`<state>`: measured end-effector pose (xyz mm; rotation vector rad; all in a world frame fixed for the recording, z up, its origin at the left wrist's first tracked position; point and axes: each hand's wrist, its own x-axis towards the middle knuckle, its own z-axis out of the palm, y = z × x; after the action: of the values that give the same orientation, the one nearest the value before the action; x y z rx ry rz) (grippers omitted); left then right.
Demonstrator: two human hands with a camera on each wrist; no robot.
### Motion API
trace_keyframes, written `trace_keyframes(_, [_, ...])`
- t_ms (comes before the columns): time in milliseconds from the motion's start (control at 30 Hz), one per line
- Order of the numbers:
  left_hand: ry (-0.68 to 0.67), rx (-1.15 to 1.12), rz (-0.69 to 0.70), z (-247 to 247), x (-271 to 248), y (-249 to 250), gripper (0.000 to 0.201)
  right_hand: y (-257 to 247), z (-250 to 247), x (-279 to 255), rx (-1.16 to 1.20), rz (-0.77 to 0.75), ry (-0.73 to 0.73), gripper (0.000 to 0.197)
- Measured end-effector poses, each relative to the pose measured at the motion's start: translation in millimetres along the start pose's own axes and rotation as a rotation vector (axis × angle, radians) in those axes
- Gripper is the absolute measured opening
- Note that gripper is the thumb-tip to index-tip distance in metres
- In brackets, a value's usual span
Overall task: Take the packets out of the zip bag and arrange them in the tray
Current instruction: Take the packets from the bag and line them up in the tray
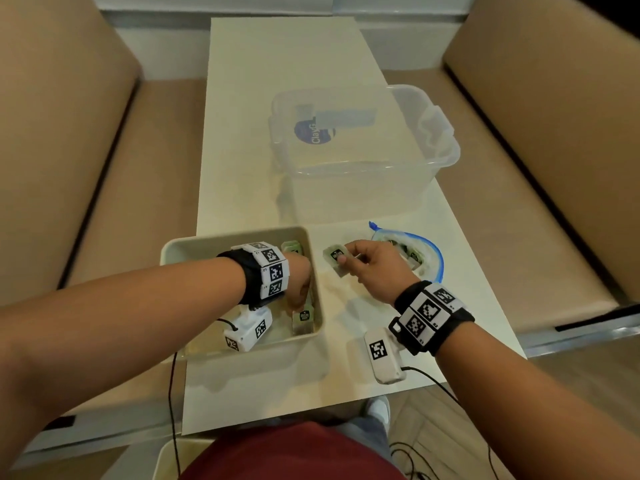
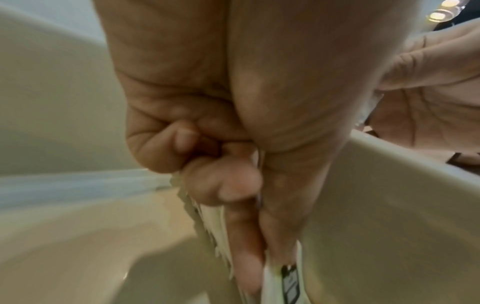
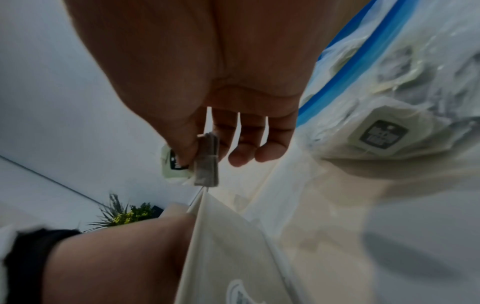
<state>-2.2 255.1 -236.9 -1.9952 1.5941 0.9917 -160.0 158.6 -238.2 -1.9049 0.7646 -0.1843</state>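
A beige tray [image 1: 239, 234] stands at the near left of the table. My left hand [image 1: 298, 304] reaches down inside it by the right wall and pinches pale green packets [image 2: 207, 226] standing on edge. More packets [image 1: 292, 247] lean at the tray's far right corner. Just right of the tray, my right hand [image 1: 346, 261] pinches a small stack of packets [image 1: 335, 255] between thumb and forefinger, above the table. Behind that hand lies the clear zip bag [image 1: 427, 258] with a blue zip, its mouth open and several packets [image 3: 381, 135] still inside.
A large clear plastic bin [image 1: 443, 161] stands at the back of the table [image 1: 277, 64]. Tan sofa cushions [image 1: 69, 133] flank the table on both sides. Cables [image 1: 171, 393] hang over the near table edge.
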Motion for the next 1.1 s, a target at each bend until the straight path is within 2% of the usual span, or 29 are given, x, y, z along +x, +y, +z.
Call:
trace_keyframes(100, [0.102, -0.17, -0.045, -14.0, -11.5, -16.7, 0.021, -5.2, 0.5, 7.7, -0.003, -0.027, -0.009, 0.016])
trace_keyframes(267, [0.361, -0.538, 0.036, -36.3, -46.1, -34.9, 0.029, -25.0, 6.3, 24.8, 0.139, -0.083, -0.026, 0.008])
trace_keyframes(400, [0.565, -0.65, -0.069, -29.0, -54.5, -38.0, 0.027, -42.6, 16.2, 36.8, 0.14, -0.147, -0.044, 0.006])
trace_keyframes(533, [0.639, -0.736, -0.17, -18.3, -57.4, -47.2, 0.019, -48.1, 26.0, 46.4, 0.086, -0.159, -0.049, 0.006])
trace_keyframes(633, [0.589, -0.677, -0.338, -6.7, -52.3, -58.8, 0.019, -42.4, 29.1, 52.6, -0.02, -0.151, -0.007, 0.008])
trace_keyframes(767, [0.339, -0.551, -0.505, 12.4, -42.1, -67.0, 0.026, -36.4, 29.1, 54.0, -0.183, -0.043, -0.101, 0.019])
trace_keyframes(833, [0.259, -0.514, -0.554, 21.5, -31.3, -71.3, 0.032, -36.0, 30.0, 51.8, -0.177, 0.036, -0.166, 0.022])
trace_keyframes(933, [0.193, -0.473, -0.608, 28.1, -11.7, -73.6, 0.044, -35.4, 31.1, 49.8, -0.159, 0.069, -0.198, 0.031])
trace_keyframes(1100, [0.109, -0.43, -0.632, 29.5, 15.6, -77.7, 0.041, -35.1, 33.2, 49.1, -0.119, 0.091, -0.188, 0.04])
